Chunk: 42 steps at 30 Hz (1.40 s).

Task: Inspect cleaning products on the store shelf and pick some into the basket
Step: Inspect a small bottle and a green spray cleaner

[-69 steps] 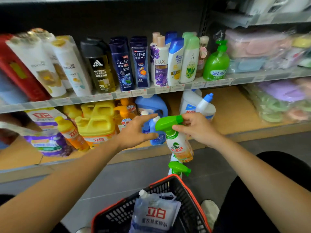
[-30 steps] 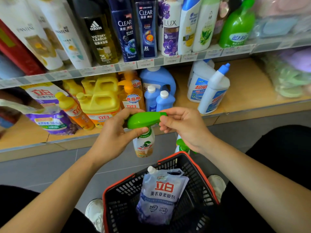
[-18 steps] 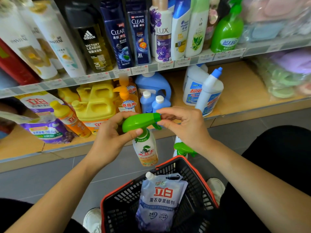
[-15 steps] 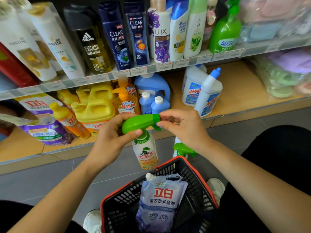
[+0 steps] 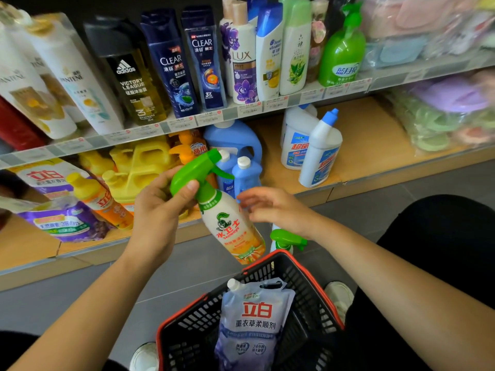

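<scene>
My right hand [image 5: 270, 207] has just let go of the green nozzle and now hangs loose, fingers relaxed, beside the spray bottle [image 5: 230, 228]. My left hand [image 5: 158, 210] grips its trigger head, with the bottle tilted and its base above the far rim of the basket [image 5: 198, 322]. I judge the inspection finished; next it goes in beside the pouch [image 5: 254, 317].

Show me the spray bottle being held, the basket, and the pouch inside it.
spray bottle [image 5: 230, 228]: head view, on its white label.
basket [image 5: 192, 325]: head view, on its mesh wall.
pouch [image 5: 254, 317]: head view, on its printed front.
</scene>
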Tool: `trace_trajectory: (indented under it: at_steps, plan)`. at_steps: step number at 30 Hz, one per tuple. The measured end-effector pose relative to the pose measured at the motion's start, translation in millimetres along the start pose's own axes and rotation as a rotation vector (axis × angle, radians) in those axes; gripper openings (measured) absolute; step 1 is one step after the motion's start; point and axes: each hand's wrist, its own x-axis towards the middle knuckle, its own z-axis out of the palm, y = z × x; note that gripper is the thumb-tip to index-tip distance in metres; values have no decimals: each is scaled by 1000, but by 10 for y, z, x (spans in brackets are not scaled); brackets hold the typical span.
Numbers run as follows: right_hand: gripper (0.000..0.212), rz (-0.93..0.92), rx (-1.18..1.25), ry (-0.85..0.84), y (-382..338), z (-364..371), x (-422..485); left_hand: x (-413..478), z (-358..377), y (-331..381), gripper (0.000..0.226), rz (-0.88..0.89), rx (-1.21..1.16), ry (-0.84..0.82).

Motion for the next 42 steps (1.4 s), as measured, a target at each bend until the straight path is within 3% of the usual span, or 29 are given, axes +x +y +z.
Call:
trace_trajectory:
  at_steps: [3,7,11,15,20,23,26,30,33,37,42]
  plan:
    - [74,32,-157,-159,90,59,-10,56,-10,20,37,-38,-98,60]
    - [98,8,-122,-27,103,103,11,119,-15,39,35,-74,-177,119]
    - [83,34,66,5,91,117,15,208,-34,67,39,-84,-193,113]
    - [54,92,417,-160,54,182,-5,276,31,32,44,-161,-196,35]
    - [53,168,598,-306,62,159,14,346,83,58,45,-200,-266,-75]
    - [51,149,564,-262,95,153,45,345,114,59,36,-191,-290,-52]
    - [47,8,358,-87,142,216,77,319,161,20,24,-208,-283,45]
    - [64,-141,126,202,204,358,67,281,187,-62,22,-251,-221,136]
    - [79,-172,24,313,258,411,53,273,183,-89,21,-251,-183,176]
    - [75,-138,89,267,249,409,49,272,182,-79,28,-278,-195,178]
    - [56,-6,381,21,218,377,31,293,140,-40,38,-255,-204,44]
